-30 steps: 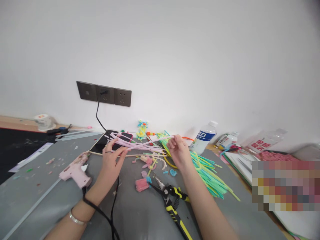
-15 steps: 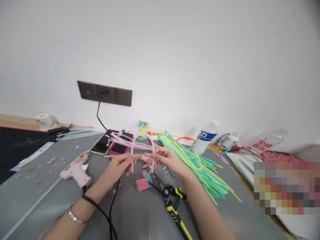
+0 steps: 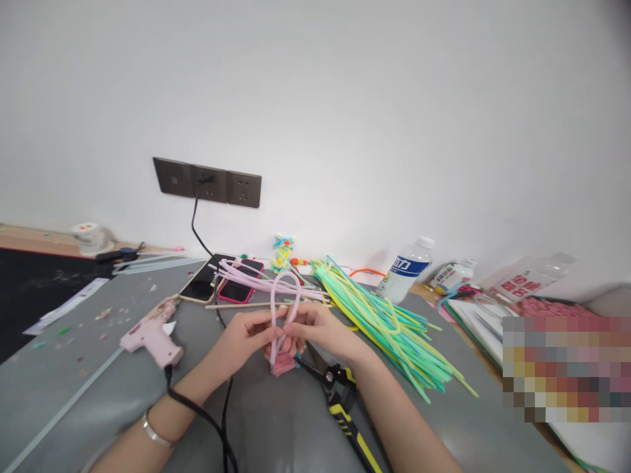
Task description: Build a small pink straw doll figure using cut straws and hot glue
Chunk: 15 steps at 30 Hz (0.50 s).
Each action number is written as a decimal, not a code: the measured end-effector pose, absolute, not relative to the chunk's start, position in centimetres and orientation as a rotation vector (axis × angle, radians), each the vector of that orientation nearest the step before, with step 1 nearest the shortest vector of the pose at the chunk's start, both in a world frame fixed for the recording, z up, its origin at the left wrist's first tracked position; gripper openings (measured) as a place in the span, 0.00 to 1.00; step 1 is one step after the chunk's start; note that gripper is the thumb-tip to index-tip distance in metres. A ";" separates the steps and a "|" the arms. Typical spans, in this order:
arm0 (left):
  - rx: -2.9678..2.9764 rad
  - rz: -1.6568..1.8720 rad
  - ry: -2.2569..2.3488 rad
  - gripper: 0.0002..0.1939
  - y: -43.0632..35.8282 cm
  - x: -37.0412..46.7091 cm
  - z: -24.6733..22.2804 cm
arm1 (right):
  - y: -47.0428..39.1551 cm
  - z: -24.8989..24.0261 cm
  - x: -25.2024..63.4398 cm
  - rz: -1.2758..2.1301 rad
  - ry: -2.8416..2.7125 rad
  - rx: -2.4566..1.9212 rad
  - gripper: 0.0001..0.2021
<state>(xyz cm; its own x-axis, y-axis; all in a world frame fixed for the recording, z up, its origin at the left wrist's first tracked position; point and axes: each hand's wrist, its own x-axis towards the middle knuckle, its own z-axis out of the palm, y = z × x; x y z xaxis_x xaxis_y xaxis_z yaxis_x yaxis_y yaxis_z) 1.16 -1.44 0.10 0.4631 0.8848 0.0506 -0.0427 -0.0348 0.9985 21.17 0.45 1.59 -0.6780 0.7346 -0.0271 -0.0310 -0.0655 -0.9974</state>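
As both hands point(image 3: 280, 332) pinch the pink stem point(image 3: 284, 276), its loop points up, long axis near upright.

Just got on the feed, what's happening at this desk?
The left hand and right hand hold a pale pink stem between them, bent into a tall loop. More pink stems lie behind, partly across two phones. The yellow-and-black pliers and pink glue gun rest on the table, in neither hand.
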 end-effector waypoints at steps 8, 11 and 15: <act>1.664 0.975 0.846 0.20 -1.6 1.1 0.7 | 0.5 1.6 20.9 1.868 -1.601 -0.737 0.16; 1.571 0.903 0.833 0.24 -1.9 1.3 0.5 | 0.5 1.6 20.8 1.858 -1.583 -0.750 0.15; 1.482 0.880 0.837 0.28 -2.1 1.5 0.2 | 0.5 1.5 20.7 1.849 -1.561 -0.771 0.14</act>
